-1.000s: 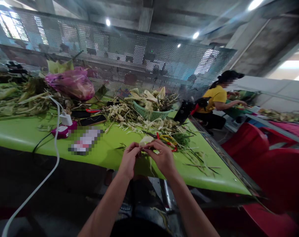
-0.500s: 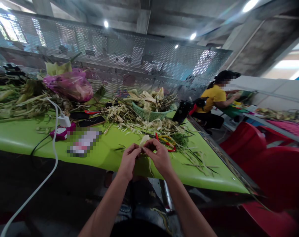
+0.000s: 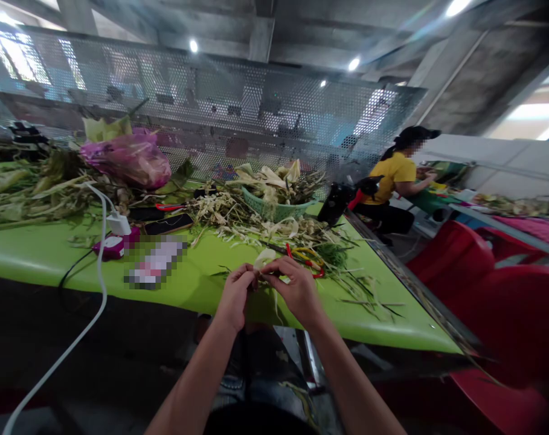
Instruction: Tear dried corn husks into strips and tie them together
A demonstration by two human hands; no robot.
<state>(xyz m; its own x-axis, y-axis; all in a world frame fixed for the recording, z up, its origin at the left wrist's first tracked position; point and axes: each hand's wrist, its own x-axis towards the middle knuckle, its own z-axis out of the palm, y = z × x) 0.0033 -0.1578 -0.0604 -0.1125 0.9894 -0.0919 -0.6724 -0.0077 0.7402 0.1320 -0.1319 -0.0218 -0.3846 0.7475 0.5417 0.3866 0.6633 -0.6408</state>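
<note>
Close together above the near edge of the green table (image 3: 188,284), my two hands pinch one small, pale corn husk (image 3: 264,257). My left hand (image 3: 234,297) is closed, thumb against forefinger, at the husk's lower left. From the right, my right hand (image 3: 300,295) grips it with bent fingers. A narrow strip hangs below the fingertips, and the exact pinch point is partly hidden. Right behind my right hand lie scissors (image 3: 318,266) with red and yellow handles. Farther back, a green plastic basket (image 3: 278,212) holds dry husks, with shredded pieces (image 3: 220,211) heaped around it.
A purple power adapter (image 3: 115,244) with a white cable (image 3: 102,284) and a dark phone (image 3: 169,223) lie to the left. Behind them sits a pink plastic bag (image 3: 127,158). Red chairs (image 3: 505,308) stand right, near a seated person in yellow (image 3: 394,175).
My right hand has shifted slightly, its fingers lying flatter over the husk, which now looks more folded. The left hand stays nearly in place. The seated person's arm has moved a little.
</note>
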